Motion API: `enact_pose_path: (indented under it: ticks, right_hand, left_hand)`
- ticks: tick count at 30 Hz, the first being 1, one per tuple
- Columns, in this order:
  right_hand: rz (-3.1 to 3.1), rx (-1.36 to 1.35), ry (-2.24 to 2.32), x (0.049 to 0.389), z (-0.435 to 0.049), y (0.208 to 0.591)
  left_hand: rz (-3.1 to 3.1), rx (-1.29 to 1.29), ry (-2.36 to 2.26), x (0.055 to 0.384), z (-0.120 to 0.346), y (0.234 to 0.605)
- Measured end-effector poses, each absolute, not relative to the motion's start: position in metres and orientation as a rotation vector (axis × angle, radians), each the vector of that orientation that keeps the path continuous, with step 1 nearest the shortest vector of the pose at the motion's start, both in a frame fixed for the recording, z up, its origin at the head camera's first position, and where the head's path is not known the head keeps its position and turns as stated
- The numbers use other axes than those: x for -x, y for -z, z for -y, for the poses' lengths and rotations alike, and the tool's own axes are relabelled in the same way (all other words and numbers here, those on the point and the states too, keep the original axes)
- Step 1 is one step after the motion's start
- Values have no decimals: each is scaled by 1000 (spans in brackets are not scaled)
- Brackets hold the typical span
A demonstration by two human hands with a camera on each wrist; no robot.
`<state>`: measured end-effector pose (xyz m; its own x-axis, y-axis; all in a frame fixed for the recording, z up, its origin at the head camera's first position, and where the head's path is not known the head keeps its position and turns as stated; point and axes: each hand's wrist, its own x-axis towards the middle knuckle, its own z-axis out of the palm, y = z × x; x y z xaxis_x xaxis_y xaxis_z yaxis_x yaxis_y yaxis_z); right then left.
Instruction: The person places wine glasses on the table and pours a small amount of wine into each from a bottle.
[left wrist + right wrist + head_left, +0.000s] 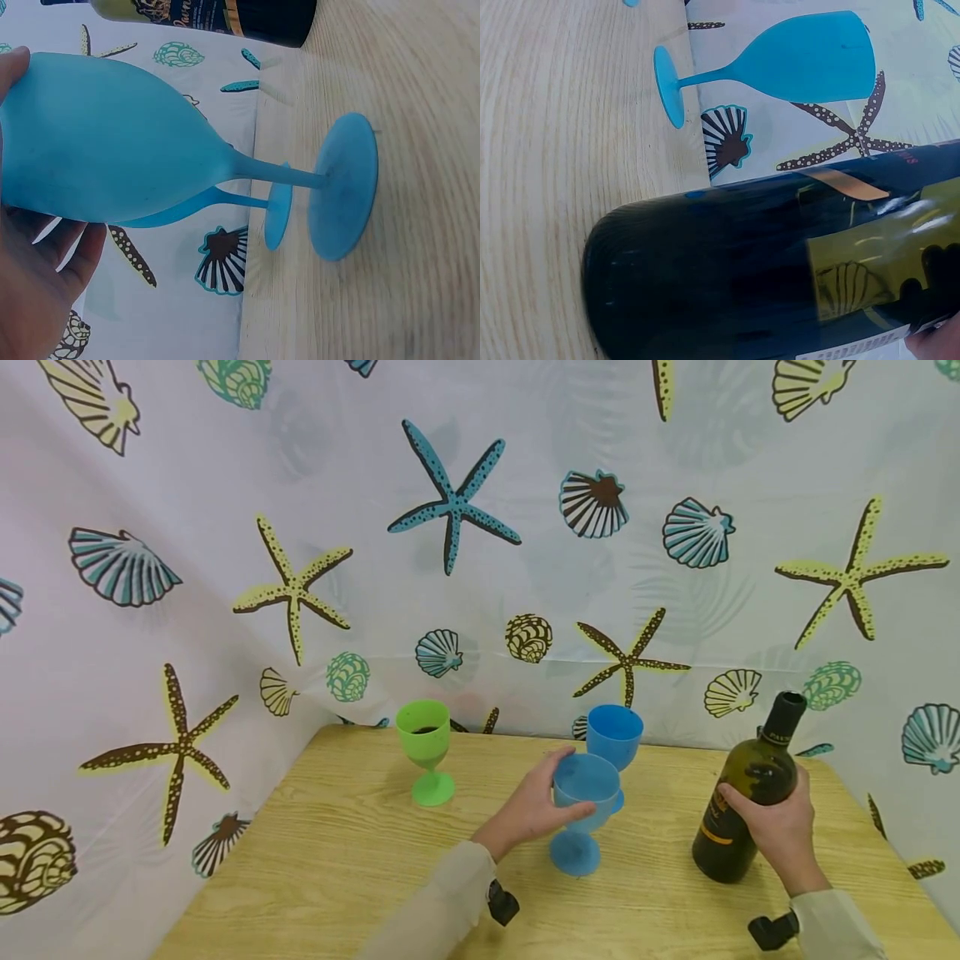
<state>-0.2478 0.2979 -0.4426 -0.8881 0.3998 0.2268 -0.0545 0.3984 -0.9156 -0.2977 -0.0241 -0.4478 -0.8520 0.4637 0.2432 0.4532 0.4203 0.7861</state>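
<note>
Bottle (pixel 750 767) in the right grip (pixel 783 827) bears lettering (pixel 183 13) partly reading "Pau".

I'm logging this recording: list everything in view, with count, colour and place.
Table: one, light wood, beneath the goblets and bottle
Patterned cloth: number of sheets unclear, white with starfish and shells, behind and beside the table
Green goblet: one, green, dark inside, far left
Blue goblet: one, blue, far side, right of centre
Light blue goblet: one, light blue, nearer than the blue one
Bottle: one, dark green, right side
Wrist devices: two, black, one per wrist
Sleeves: two, cream, near edge
Left hand: one, holding the light blue goblet
Right hand: one, gripping the bottle
</note>
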Motion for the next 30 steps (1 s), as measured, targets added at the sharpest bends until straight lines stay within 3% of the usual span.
enact_pose_path:
  ticks: [30]
  right_hand:
    - [2257, 250, -1373, 246, -291, 440]
  left_hand:
    - [-2596, -779, -1526, 291, 19, 452]
